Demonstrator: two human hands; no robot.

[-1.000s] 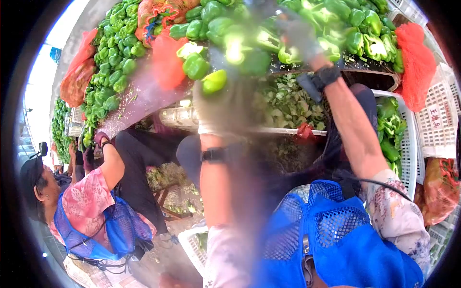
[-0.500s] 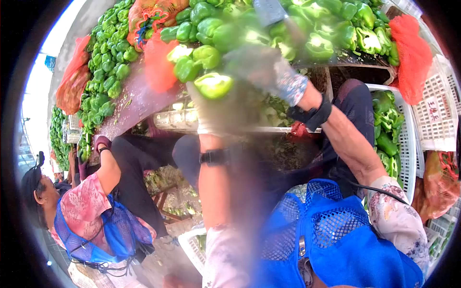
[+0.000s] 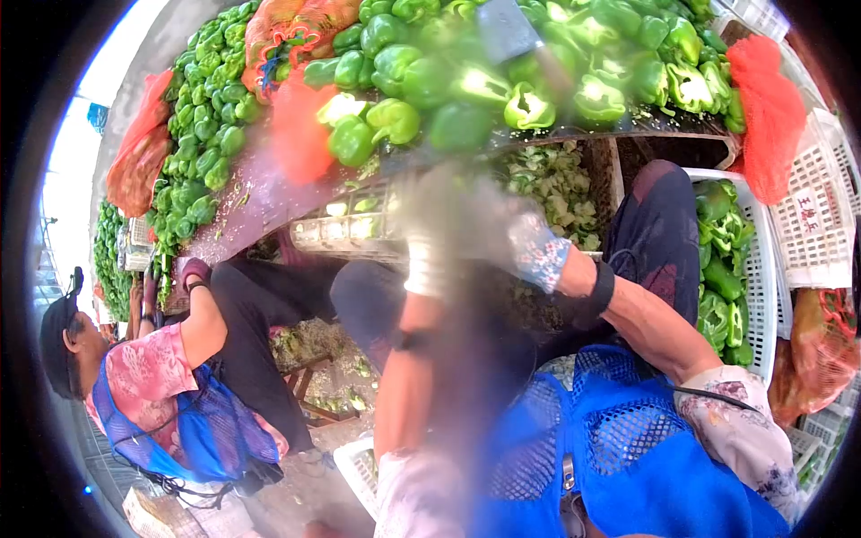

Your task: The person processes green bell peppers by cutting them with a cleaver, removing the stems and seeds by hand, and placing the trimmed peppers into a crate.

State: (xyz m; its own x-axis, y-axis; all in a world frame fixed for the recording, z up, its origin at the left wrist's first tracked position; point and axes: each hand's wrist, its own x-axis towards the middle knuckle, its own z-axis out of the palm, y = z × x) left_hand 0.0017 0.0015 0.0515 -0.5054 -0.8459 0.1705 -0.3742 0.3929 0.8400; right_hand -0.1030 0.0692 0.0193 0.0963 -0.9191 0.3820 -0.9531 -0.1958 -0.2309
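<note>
My left hand [image 3: 427,255], in a white glove, is below the table edge in front of me, its fingers smeared by blur. Close beside it is my right hand [image 3: 531,235], in a grey glove with a floral cuff; its fingers are blurred too. Whether either holds anything cannot be made out. Above both hands, green bell peppers [image 3: 350,141] cover the table, several cut open, like the pepper half [image 3: 529,108]. A cleaver [image 3: 507,31] lies among them with its handle toward me. Pale pepper scraps [image 3: 560,193] fill a container under the edge.
At right stands a white crate [image 3: 762,269] of green peppers, near a red mesh bag [image 3: 762,117]. A co-worker [image 3: 152,377] sits at left beside another pepper heap [image 3: 193,143]. A white basket [image 3: 345,229] is under the table edge.
Both my hands have drawn back from the peppers toward my body and come closer together. The cut pepper at my left hand is no longer visible. The cleaver stays on the pile.
</note>
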